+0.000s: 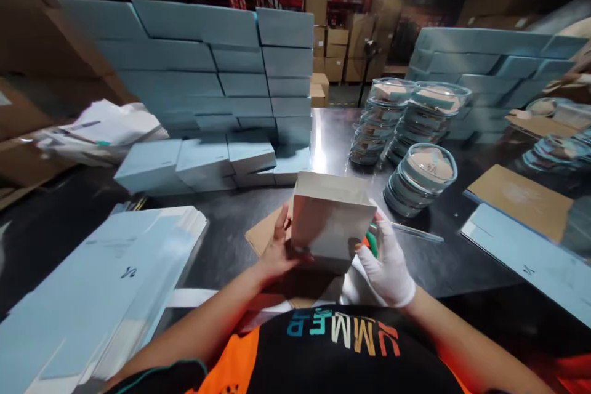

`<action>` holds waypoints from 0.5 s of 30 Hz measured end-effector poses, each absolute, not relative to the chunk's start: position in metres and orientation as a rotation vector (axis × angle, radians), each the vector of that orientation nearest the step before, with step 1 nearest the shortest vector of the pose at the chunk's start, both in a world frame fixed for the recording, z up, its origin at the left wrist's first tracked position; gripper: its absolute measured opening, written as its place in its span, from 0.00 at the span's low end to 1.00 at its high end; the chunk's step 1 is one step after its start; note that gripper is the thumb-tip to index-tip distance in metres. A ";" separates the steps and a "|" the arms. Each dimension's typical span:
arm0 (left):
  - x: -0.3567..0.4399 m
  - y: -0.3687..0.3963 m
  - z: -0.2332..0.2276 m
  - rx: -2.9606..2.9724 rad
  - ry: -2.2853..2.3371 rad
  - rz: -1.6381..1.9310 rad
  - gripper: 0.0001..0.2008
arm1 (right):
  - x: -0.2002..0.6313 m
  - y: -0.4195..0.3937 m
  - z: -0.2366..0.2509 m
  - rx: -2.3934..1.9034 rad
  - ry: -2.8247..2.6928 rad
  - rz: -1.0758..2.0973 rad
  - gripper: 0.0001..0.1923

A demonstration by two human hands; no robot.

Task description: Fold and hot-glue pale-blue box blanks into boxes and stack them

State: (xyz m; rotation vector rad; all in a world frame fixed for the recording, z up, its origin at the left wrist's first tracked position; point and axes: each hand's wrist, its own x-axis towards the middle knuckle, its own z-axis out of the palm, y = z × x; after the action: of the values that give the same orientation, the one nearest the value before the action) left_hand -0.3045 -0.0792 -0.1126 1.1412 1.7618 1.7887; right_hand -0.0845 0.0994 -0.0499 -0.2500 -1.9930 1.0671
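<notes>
Between my two hands, in front of my chest, is a small cardboard box (330, 231) with pale grey sides, slightly tilted, its top apparently open. My bare left hand (278, 252) grips its left side, thumb up along the edge and the other fingers partly hidden below. On the opposite side my right hand (388, 265), in a white glove, holds the box with thumb and fingers at the edge. A green and orange item (372, 244) shows in the gap by the right thumb; its kind cannot be made out. Brown cardboard (263, 231) lies beneath the box.
Flat light-blue box blanks (115, 265) are piled at left. Finished light-blue boxes (203, 83) form a high wall behind. Round clear containers (420, 178) stand in stacks at right, near a thin rod (415, 232). More flat blanks (530, 265) lie on the dark table (443, 271).
</notes>
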 end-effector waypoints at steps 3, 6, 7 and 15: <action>-0.301 -0.076 -0.092 1.304 1.720 1.961 0.40 | -0.101 0.085 -0.055 -0.349 -1.902 1.301 0.37; -0.287 -0.069 -0.072 1.317 1.715 2.018 0.31 | -0.118 0.077 -0.039 -0.484 -1.858 1.440 0.26; -0.283 -0.067 -0.068 1.266 1.730 2.084 0.32 | -0.123 0.076 -0.033 -0.536 -1.844 1.436 0.24; -0.297 -0.074 -0.079 1.398 1.889 2.002 0.38 | -0.125 0.099 -0.023 -0.476 -1.795 1.235 0.30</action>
State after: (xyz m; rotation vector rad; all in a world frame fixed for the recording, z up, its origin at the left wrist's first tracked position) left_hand -0.2971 -0.0736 -0.0788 1.3982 1.8889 2.0016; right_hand -0.1246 0.0986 -0.0227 -0.4760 -1.7950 1.2347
